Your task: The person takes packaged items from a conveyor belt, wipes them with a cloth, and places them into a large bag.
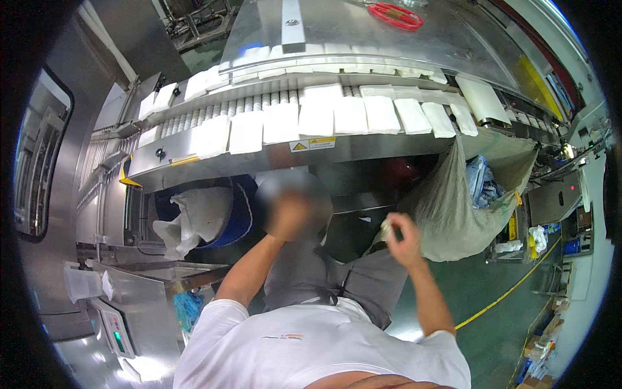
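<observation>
My right hand is pinched shut on a small crumpled white wad. My left hand is raised beside it and blurred, so I cannot tell its grip. Above both, about nine white flat packs ride the front roller row, over one yellow triangular warning label. Right of my right hand hangs one grey sack.

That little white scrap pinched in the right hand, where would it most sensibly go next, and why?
Probably a short move right, to drop the white scrap into the grey cloth sack. The right hand pinches it just beside the sack, which hangs open under the conveyor and already holds discarded material. The left hand is blurred, so what it holds is unclear.
</observation>
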Motion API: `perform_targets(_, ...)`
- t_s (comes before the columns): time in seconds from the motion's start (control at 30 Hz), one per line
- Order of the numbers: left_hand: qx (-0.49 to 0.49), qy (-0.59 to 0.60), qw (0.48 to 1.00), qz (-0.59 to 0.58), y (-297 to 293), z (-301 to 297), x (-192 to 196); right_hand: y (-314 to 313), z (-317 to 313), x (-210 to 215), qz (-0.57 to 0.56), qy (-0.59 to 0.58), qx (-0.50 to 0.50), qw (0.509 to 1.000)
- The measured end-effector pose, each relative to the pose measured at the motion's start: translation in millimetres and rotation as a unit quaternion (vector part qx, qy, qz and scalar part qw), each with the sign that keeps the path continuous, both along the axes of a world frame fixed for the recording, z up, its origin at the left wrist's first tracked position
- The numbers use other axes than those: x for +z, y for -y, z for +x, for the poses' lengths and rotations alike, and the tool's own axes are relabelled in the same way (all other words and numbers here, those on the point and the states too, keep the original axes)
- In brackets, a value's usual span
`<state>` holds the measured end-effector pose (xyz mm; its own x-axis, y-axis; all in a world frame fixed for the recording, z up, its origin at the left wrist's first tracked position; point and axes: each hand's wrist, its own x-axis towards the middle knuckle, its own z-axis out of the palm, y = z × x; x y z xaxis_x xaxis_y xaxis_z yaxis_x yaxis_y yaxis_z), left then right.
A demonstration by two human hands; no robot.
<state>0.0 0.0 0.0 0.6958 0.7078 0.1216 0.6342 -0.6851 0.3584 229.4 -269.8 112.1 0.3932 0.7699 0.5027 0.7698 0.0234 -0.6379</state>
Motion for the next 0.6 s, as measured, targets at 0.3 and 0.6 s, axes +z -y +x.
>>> perform_targets(0.3,-0.019,0.073,0.997,0.007,-0.9,-5.2,20.4,-137.7,6.4,163.2,-0.033,0.121,0.071,0.990)
perform_targets(0.6,-0.061,0.264,0.955,-0.122,-6.9,-15.7,31.9,-221.8,-96.2,147.2,-0.066,0.292,0.232,0.926)
